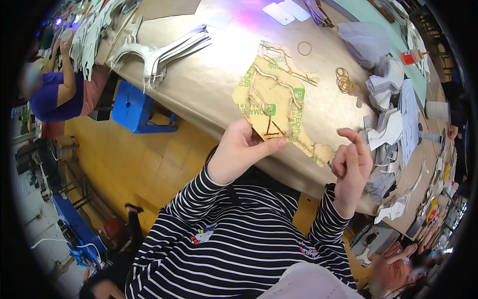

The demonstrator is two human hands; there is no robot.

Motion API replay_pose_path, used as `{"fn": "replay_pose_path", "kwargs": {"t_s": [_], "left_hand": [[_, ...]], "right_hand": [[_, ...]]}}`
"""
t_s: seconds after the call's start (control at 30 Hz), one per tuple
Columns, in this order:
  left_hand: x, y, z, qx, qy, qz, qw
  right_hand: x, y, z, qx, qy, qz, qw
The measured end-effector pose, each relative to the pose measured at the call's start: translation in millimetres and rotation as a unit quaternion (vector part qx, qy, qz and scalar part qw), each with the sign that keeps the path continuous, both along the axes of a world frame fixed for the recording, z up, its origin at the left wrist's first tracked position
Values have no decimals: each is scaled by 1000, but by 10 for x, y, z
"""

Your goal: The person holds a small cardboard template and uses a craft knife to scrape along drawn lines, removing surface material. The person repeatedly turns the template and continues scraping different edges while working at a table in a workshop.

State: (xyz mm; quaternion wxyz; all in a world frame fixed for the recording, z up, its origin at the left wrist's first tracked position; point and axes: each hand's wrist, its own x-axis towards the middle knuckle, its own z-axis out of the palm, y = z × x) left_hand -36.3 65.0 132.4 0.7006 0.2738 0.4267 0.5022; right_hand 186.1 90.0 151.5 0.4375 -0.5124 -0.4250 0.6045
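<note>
The cardboard sheet (273,99), tan and cut full of slots, stands tilted over the near edge of the bench (199,84), and I hold its lower corner in my left hand (239,152), thumb pressed on the face and fingers closed behind it. My right hand (351,162) hangs just beside the sheet's lower right tip, fingers curled loosely inward; I cannot tell whether anything thin sits between them.

As I judge it, the sheet is the weak point. It is held at one corner only, and its narrow cut strips could bend or tear if I twist it, or if the right hand catches the ragged tip. It could also slip from the thumb and drop past the bench edge toward my striped sleeves (234,234).

Beyond the left hand the bench is bare brown surface, good room to lay the sheet flat. Past the right hand it is crowded: a heap of rubber bands (344,80) farther out and stacks of white cut pieces (391,127) close by, which a wide sweep would scatter. Another person (55,94) works well away on the far left.
</note>
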Motion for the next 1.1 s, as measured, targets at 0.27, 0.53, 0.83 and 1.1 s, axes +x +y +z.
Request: {"fn": "replay_pose_path", "kwargs": {"t_s": [0.27, 0.53, 0.83, 1.1], "left_hand": [[-24, 52, -36, -4, 34, -8, 999], [108, 44, -120, 0, 98, 11, 995], [260, -12, -157, 81, 200, 39, 976], [109, -22, -109, 8, 103, -71, 992]], "right_hand": [[-151, 79, -33, 14, -175, 73, 982], [-279, -19, 5, 144, -314, 28, 938], [-455, 0, -131, 252, -316, 72, 912], [-356, -2, -161, 37, -160, 81, 983]]}}
